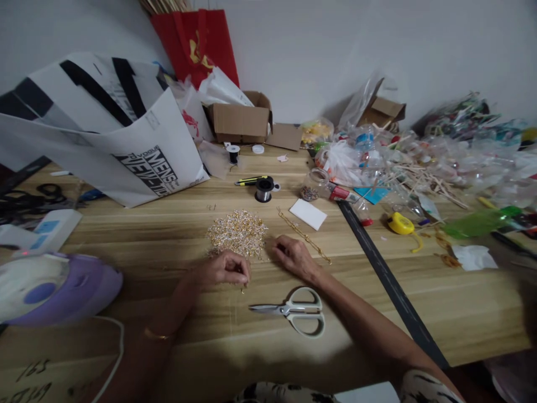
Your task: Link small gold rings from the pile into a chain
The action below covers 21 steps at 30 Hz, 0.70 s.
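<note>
I have the left hand (229, 268) with thumb and fingers pinched together; a small gold piece (243, 290) shows at six o'clock of the fingertips, gripped or not I can't tell. The right hand (293, 254) has its fingers curled; whether they hold anything, I can't tell. The bead pile (237, 232) spreads at the left hand's twelve, scissors (304, 310) at four. A gold chain (302, 232) edges the right hand at one. Bare table (168, 238) opens at the left hand's ten.
</note>
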### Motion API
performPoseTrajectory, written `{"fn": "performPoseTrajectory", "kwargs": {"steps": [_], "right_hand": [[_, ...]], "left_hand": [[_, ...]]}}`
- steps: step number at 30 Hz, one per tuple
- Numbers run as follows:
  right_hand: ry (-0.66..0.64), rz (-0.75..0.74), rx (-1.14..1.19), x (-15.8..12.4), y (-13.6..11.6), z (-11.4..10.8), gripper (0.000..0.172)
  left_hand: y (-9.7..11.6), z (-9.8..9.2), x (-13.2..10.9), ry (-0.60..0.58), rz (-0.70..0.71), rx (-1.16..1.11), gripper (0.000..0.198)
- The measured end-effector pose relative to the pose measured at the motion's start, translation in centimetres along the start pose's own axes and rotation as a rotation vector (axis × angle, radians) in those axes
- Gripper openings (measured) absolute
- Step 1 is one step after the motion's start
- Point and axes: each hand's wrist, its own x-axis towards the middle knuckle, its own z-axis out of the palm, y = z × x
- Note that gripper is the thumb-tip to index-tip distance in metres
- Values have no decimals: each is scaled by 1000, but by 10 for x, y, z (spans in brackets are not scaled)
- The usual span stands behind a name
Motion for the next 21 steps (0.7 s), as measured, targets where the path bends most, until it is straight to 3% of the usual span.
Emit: {"fn": "performPoseTrajectory", "kwargs": {"steps": [3,5,12,17,21], "right_hand": [[67,56,90,2,9,4,12],[80,71,123,3,13,7,13],[61,127,171,8,15,6,19],[-21,108,8,15,2,1,26],[-69,87,-173,17,-2,6,19]], "left_hand": [[5,9,1,-117,-71,88,16],[7,18,4,-128,-109,147,16],[-5,41,17,5,-57,357,12],[-10,39,18,1,-92,309,12],[-7,36,19,28,-87,209,19]]}}
